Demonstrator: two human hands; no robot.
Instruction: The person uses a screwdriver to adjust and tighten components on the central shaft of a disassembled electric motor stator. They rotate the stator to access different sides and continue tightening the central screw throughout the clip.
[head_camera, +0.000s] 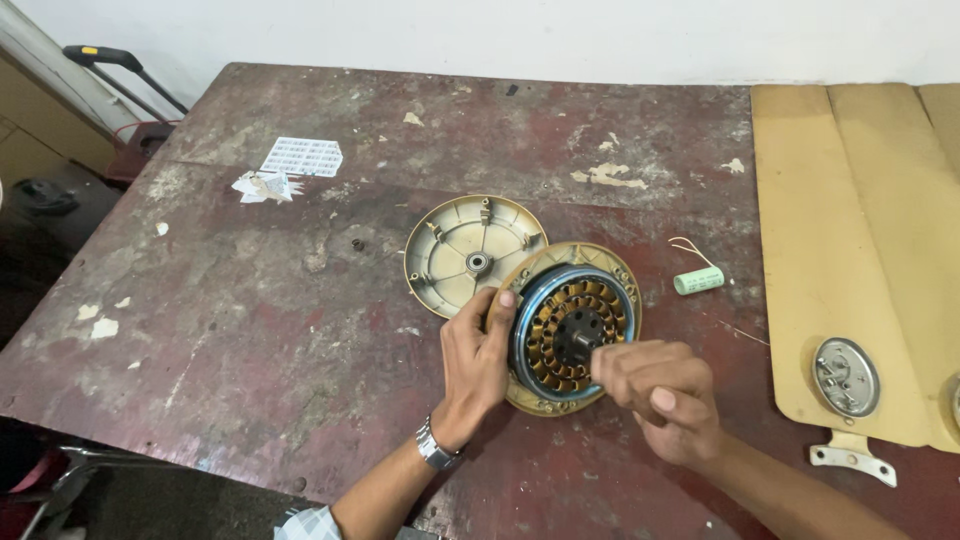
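A round ceiling-fan motor (572, 325) lies on the worn red-brown table (300, 300), its copper windings ringed in blue and sitting in a tan lower housing (622, 268). My left hand (478, 355) grips the motor's left rim, thumb on the edge, a metal watch on the wrist. My right hand (655, 385) is curled at the motor's lower right, fingers pinched around the dark central shaft (582, 340). The removed tan cover (470, 252) lies upside down just behind and to the left, its bearing showing at the centre.
A small pale green cylindrical capacitor (699, 280) with a thin wire lies right of the motor. Tan fan blades (860, 250) cover the table's right side, with a round metal plate (846, 376) and a bracket (853, 460). Paper scraps (300, 158) lie far left. A small nut (357, 244) sits alone.
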